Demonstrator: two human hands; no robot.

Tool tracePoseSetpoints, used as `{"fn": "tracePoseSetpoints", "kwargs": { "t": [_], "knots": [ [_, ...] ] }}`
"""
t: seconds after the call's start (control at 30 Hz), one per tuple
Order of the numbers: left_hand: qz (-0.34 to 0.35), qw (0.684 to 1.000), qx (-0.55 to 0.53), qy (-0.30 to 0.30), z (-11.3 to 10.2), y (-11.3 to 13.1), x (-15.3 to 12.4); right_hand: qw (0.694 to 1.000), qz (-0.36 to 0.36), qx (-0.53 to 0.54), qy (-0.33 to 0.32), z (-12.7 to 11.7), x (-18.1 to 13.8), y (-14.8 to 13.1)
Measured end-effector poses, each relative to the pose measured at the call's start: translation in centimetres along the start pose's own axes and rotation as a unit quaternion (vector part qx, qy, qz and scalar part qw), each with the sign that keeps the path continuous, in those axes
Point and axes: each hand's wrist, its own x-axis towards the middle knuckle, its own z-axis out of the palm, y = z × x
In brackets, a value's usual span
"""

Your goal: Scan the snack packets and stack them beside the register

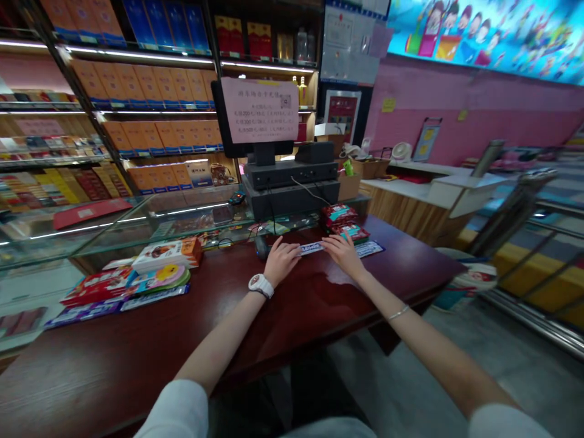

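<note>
A narrow blue-and-white packet (pixel 311 248) lies level between my two hands, low over the dark red table. My left hand (pixel 283 261), with a white watch at the wrist, has its fingers closed on the packet's left end. At the right end, the fingers of my right hand (pixel 343 253) grip it too. A similar blue-and-white packet (pixel 370 248) lies on the table just beyond my right hand. Red-and-green snack bags (pixel 353 233) are stacked behind that hand. Close to my left fingertips sits a dark rounded device (pixel 261 247), its kind unclear.
Several colourful packets (pixel 157 277) and a white-and-orange box (pixel 168 254) lie on the table (pixel 219 340) at left. Behind stand a glass display case (pixel 182 219) and a monitor with a pink paper sign (pixel 260 112). A metal railing (pixel 538 261) runs along the right.
</note>
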Motion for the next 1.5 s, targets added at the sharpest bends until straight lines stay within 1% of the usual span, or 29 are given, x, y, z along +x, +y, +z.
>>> {"fn": "tracePoseSetpoints", "kwargs": {
  "t": [0.17, 0.27, 0.43, 0.57, 0.73, 0.9, 1.07, 1.2, 1.4, 1.5],
  "knots": [
    [0.006, 0.999, -0.039, -0.025, 3.2, 3.4, 2.5, 0.999, 0.027, -0.017, -0.017, -1.6, -2.8, 4.1],
    [0.01, 0.997, -0.052, -0.049, 4.9, 5.2, 3.7, 0.999, 0.025, -0.036, -0.009, -2.5, -4.1, 6.3],
    [-0.001, 0.994, -0.073, -0.078, 7.4, 7.2, 5.7, 0.998, 0.035, -0.054, 0.02, -3.4, -6.0, 9.3],
    [-0.006, 0.992, -0.077, -0.103, 9.0, 8.7, 7.2, 0.996, 0.062, -0.057, 0.005, -3.9, -7.0, 11.3],
    [-0.02, 0.989, -0.074, -0.128, 11.0, 9.9, 8.7, 0.993, 0.104, -0.042, -0.029, -3.4, -7.6, 13.3],
    [-0.044, 0.987, -0.071, -0.14, 13.2, 10.3, 9.9, 0.988, 0.147, -0.028, -0.032, -1.9, -7.7, 15.0],
    [-0.058, 0.986, -0.066, -0.141, 14.2, 10.3, 10.5, 0.985, 0.17, -0.025, -0.029, -0.7, -7.5, 15.8],
    [-0.067, 0.982, -0.064, -0.164, 14.4, 10.4, 10.7, 0.984, 0.174, -0.023, -0.028, -0.2, -7.5, 15.8],
    [-0.063, 0.978, -0.053, -0.193, 14.4, 10.5, 10.8, 0.983, 0.163, -0.076, -0.046, -1.0, -7.7, 14.2],
    [-0.062, 0.977, -0.052, -0.197, 14.4, 10.5, 10.8, 0.976, 0.178, -0.111, -0.062, -1.5, -8.0, 13.0]
  ]
}}
